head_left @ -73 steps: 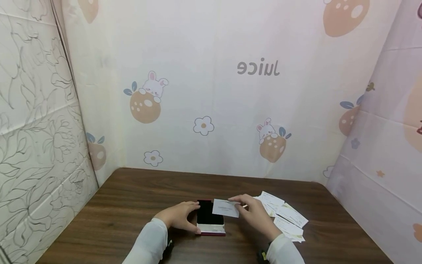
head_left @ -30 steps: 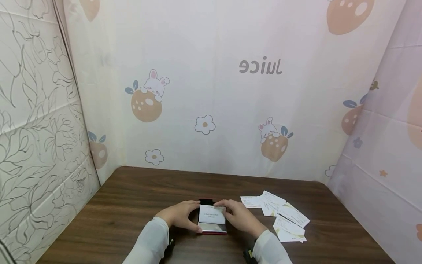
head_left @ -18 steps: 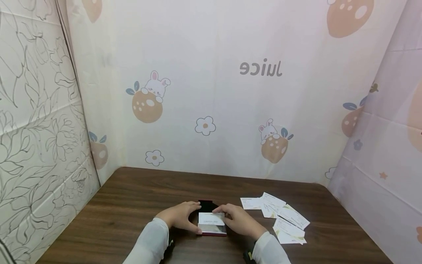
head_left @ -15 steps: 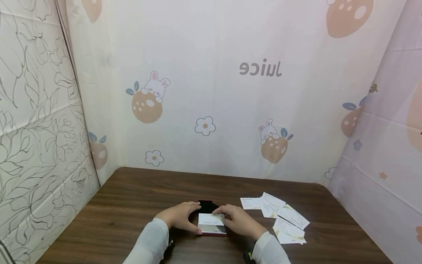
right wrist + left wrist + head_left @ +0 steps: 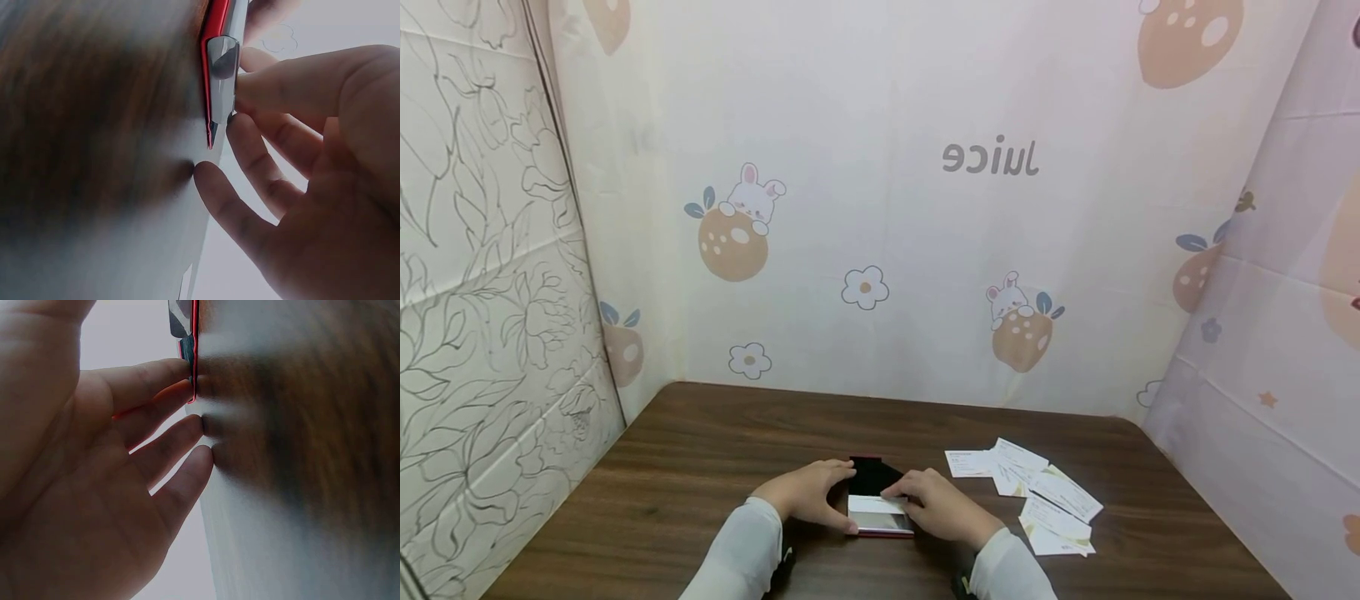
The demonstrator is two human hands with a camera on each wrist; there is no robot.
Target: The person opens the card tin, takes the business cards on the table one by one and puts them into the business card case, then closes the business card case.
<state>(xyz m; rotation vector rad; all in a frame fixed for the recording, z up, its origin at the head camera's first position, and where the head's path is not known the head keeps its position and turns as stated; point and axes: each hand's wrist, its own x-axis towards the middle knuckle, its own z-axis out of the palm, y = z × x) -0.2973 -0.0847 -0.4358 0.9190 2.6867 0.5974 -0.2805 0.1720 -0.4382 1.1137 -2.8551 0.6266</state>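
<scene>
An open business card case point(image 5: 871, 480) with a black inside and red edges lies at the table's front middle. A white business card point(image 5: 871, 504) sits partly inside its silver pocket point(image 5: 880, 522), only its upper strip showing. My left hand point(image 5: 811, 490) holds the case's left side, thumb at the near corner and fingertips at the far one. In the left wrist view its other fingertips point(image 5: 203, 456) rest on the table. My right hand point(image 5: 947, 507) has its curled fingers at the card's top right. The right wrist view shows thumb and fingers beside the silver pocket point(image 5: 223, 75).
Several loose business cards point(image 5: 1060, 492) lie overlapping on the brown wooden table point(image 5: 737, 425), to the right of my right hand. A patterned curtain point(image 5: 880, 217) hangs behind the table's far edge, and others hang at both sides.
My right hand has brought the business card left onto the case, then drawn it toward me, down into the silver pocket. My left hand has stayed on the case.
</scene>
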